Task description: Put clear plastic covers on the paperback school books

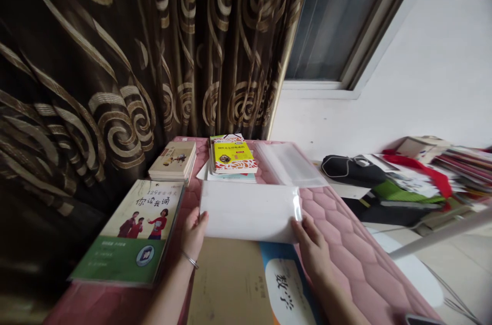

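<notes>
A clear plastic book cover [249, 210] with a white sheet inside lies across the top of an open book [249, 284] whose brown paper side and blue-and-white cover show. My left hand [193, 232] grips the sheet's left edge, a bracelet on its wrist. Pinching the lower right corner of the sheet is my right hand [313, 248]. Both hands rest on a pink quilted table top [346, 243].
A green and cream book [135, 232] lies at the left, a stack of books [173, 161] behind it, a yellow book [231, 154] and more clear covers [289, 163] further back. A dark patterned curtain [134, 58] hangs behind. Clutter of books and a black pouch [351, 168] sits at the right.
</notes>
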Available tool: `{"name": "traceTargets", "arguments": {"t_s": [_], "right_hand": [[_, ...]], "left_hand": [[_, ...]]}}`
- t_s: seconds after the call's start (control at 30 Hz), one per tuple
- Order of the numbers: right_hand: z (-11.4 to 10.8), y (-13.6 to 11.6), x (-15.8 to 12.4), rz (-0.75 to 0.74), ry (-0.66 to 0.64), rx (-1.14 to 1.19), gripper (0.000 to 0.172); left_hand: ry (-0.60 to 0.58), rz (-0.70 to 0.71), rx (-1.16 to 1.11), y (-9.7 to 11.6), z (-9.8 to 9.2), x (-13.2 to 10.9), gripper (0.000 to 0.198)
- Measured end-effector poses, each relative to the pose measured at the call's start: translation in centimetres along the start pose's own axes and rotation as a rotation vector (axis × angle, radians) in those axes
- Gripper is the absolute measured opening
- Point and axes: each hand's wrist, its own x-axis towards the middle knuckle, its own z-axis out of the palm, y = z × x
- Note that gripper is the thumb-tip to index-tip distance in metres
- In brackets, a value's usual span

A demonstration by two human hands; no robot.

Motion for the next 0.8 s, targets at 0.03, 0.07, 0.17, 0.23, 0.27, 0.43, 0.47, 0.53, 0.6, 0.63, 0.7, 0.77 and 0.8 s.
{"name": "traceTargets", "arguments": {"t_s": [0.03,0.07,0.17,0.23,0.27,0.43,0.47,0.53,0.6,0.63,0.7,0.77,0.8], "right_hand": [[-0.1,0.1,0.0,0.016,-0.02,0.009,0.031],[-0.1,0.1,0.0,0.04,-0.047,0.016,0.033],[-0.2,0.5,0.1,0.069,-0.076,0.019,0.038],[-0.2,0.7,0.2,0.065,-0.066,0.011,0.039],[-0.2,0.8,0.2,0.064,-0.062,0.006,0.039],[0.0,0.8,0.3,0.047,-0.047,-0.029,0.037],[0.0,0.9,0.3,0.043,-0.042,-0.031,0.038],[0.0,1.0,0.3,0.039,-0.023,-0.034,0.04],[0.0,1.1,0.3,0.044,-0.004,-0.033,0.04],[0.1,1.1,0.3,0.049,0.001,-0.026,0.041],[0.1,1.2,0.2,0.054,-0.003,-0.005,0.041],[0.2,1.2,0.2,0.046,-0.004,-0.002,0.043],[0.2,1.2,0.2,0.04,-0.003,-0.013,0.045]], "left_hand": [[0.021,0.004,0.035,-0.1,-0.1,0.0,0.043],[0.039,0.007,0.072,-0.1,-0.1,0.0,0.043],[0.055,0.006,0.122,-0.5,-0.3,0.1,0.043],[0.052,-0.005,0.11,-0.6,-0.3,0.1,0.045],[0.052,-0.008,0.1,-0.6,-0.2,0.2,0.045],[0.033,-0.016,0.051,-0.3,-0.1,0.1,0.046],[0.016,-0.023,0.04,-0.2,-0.1,0.1,0.046],[-0.024,-0.039,0.025,0.1,-0.2,0.1,0.044],[-0.029,-0.05,0.039,0.2,-0.3,0.1,0.043],[-0.015,-0.052,0.059,0.1,-0.3,0.2,0.043],[0.019,-0.051,0.107,0.0,-0.3,0.3,0.044],[0.038,-0.042,0.138,-0.3,-0.3,0.3,0.045],[0.043,-0.038,0.146,-0.5,-0.4,0.4,0.045]]}}
